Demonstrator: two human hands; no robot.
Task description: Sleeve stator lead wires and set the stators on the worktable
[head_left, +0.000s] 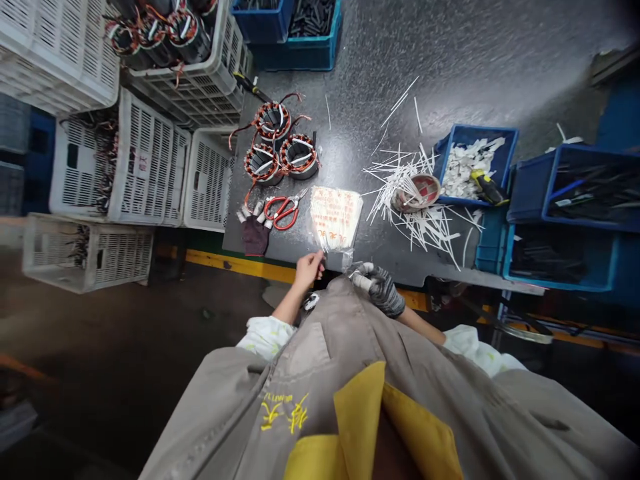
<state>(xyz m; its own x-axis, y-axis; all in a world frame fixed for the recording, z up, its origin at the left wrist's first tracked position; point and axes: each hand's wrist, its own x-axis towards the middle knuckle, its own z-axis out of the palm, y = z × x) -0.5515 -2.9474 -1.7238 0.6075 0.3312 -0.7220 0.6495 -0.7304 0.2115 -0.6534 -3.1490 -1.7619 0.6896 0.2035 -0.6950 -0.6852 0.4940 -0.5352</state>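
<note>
On table [450,60], near edge: 1 clear bag [335,220] of white strips, long axis running away from person, wide end far, narrow end at edge. 3 stators [280,150] w/ copper windings, 1 red scissors [283,210], 1 spare glove [255,230]. Left hand [309,267], bare, pinches bag's near corner; right hand [383,290], gloved, is curled by bag end, grip unclear.

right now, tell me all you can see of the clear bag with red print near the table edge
The bag is a clear, glossy plastic packet, fan-shaped, wider at the far end, with rows of red print too small to read. It seems to hold pale, thin strips. It lies flat on the dark table, its narrow end at the near edge. The bare left hand pinches that near end; the gloved right hand is close beside it. Red scissors lie just left, apart.
</note>
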